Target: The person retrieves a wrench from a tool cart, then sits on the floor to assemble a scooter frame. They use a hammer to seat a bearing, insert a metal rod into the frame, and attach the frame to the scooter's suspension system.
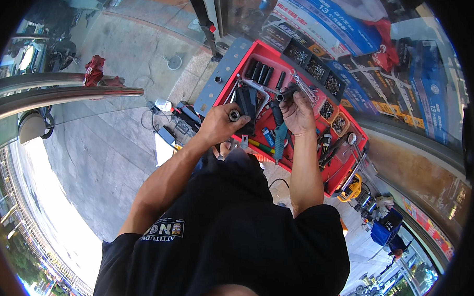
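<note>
My left hand [218, 123] is closed around a metal socket [234, 115], its round open end facing up. It is above the left part of a red tool tray [363, 146], beside a black box-like case [246, 107]. Over the middle of the tray, my right hand [299, 114] grips a dark cylindrical socket [285, 94] between thumb and fingers. Just below that hand lies a teal-handled tool [281, 138]. Black deep sockets [259, 72] stand in a row in a compartment at the tray's far side, and several combination wrenches [309, 89] lie right of them.
Small bins of screws [316, 69] line the far right edge. A grey side shelf [208, 94] carries one loose socket [218, 80]. Stacked battery boxes [342, 19] stand behind glass. Steel door handles [63, 96] reach in from the left. Cables and tools [181, 124] lie left of the tray.
</note>
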### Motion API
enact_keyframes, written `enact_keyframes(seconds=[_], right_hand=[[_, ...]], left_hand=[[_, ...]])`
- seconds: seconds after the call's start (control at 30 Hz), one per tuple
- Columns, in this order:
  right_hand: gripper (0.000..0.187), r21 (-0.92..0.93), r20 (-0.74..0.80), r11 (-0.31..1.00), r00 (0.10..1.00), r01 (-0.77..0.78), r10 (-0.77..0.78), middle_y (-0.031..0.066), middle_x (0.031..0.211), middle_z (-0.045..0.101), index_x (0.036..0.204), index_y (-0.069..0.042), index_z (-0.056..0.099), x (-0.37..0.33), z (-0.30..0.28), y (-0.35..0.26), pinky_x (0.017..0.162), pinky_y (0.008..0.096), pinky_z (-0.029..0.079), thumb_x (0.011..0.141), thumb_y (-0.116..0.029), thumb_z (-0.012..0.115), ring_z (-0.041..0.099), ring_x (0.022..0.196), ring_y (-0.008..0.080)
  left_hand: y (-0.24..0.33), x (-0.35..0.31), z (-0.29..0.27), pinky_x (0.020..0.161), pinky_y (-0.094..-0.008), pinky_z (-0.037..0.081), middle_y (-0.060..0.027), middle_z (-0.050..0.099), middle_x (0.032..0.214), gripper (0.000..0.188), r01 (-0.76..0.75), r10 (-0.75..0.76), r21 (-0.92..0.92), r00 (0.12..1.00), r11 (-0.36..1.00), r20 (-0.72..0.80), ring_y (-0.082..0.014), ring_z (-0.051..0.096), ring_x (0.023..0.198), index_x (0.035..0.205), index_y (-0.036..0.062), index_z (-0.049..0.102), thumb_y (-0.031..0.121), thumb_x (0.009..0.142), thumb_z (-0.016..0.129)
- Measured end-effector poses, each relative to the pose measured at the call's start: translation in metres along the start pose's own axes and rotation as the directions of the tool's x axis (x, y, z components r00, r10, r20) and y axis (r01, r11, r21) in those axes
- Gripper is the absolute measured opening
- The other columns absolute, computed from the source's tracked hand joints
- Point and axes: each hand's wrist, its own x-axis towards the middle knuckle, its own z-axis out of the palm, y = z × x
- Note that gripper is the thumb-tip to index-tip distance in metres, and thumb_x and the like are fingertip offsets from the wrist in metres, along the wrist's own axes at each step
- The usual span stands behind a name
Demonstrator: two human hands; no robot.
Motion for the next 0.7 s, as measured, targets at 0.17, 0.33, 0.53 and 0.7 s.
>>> enact_keyframes(seconds=[0.17,0.33,0.53,0.7], right_hand=[[0.025,-0.032,0.046,0.999,0.999,0.005,-0.004,0.012,0.1,0.066,0.112,-0.001,0.057,-0.013,0.024,0.002,0.075,0.0297,0.057,0.09,-0.01,0.062,0.066,0.085,0.0191],[0.031,-0.602,0.155,0.755,0.965,0.261,-0.211,0.0109,0.108,0.064,0.114,0.001,0.055,-0.033,0.064,0.001,0.08,0.0278,0.054,0.085,0.004,0.064,0.063,0.097,0.0163],[0.033,-0.865,0.294,0.375,0.943,0.333,-0.158,0.0087,0.104,0.064,0.114,0.003,0.056,-0.052,0.101,0.003,0.081,0.0259,0.053,0.083,0.007,0.066,0.063,0.096,0.0144],[0.03,-0.863,0.374,0.284,0.907,0.417,-0.195,0.0086,0.105,0.064,0.11,0.003,0.059,-0.059,0.115,0.009,0.077,0.0256,0.054,0.081,0.007,0.067,0.064,0.094,0.0135]], left_hand=[[0.011,-0.002,-0.002,0.065,-0.0411,0.049,-0.0177,0.065,0.075,0.034,-0.044,0.046,0.051,0.998,0.998,-0.031,-0.0341,0.064,0.071,0.089,0.0018,0.066,0.034,0.08,0.072],[0.019,-0.008,-0.004,0.063,-0.0407,0.048,-0.0186,0.062,0.068,0.033,-0.082,0.087,0.096,0.995,0.992,-0.047,-0.0337,0.063,0.066,0.087,0.0006,0.066,0.031,0.078,0.073],[0.023,-0.015,-0.006,0.064,-0.043,0.049,-0.0192,0.064,0.07,0.033,-0.081,0.092,0.177,0.994,0.981,-0.053,-0.0371,0.064,0.069,0.086,0.0001,0.066,0.03,0.076,0.073],[0.018,-0.018,-0.005,0.065,-0.0433,0.049,-0.0193,0.064,0.072,0.032,-0.064,0.084,0.231,0.993,0.971,-0.077,-0.0377,0.064,0.071,0.084,0.0007,0.065,0.031,0.076,0.072]])
